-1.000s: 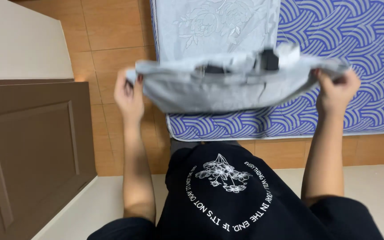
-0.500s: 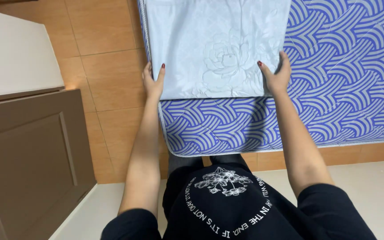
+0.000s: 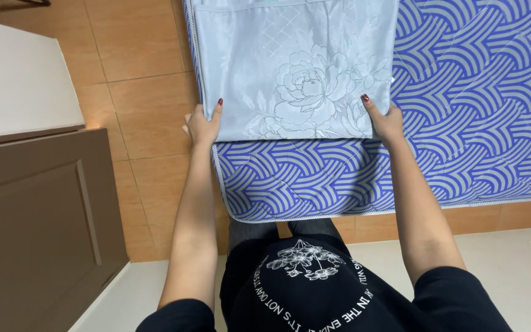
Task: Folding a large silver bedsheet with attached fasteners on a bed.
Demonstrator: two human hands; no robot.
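Folded cloth now lies flat, lengthwise away (floral side up); both hands pinch its near corners.

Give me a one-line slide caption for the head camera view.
Left hand and right hand grip the near corners of a pale blue flower-embroidered fabric bag lying on a blue wave-patterned mattress.

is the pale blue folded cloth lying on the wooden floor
No, the pale blue cloth lies flat on the blue wave-patterned mattress, with the left hand and right hand at its near corners.
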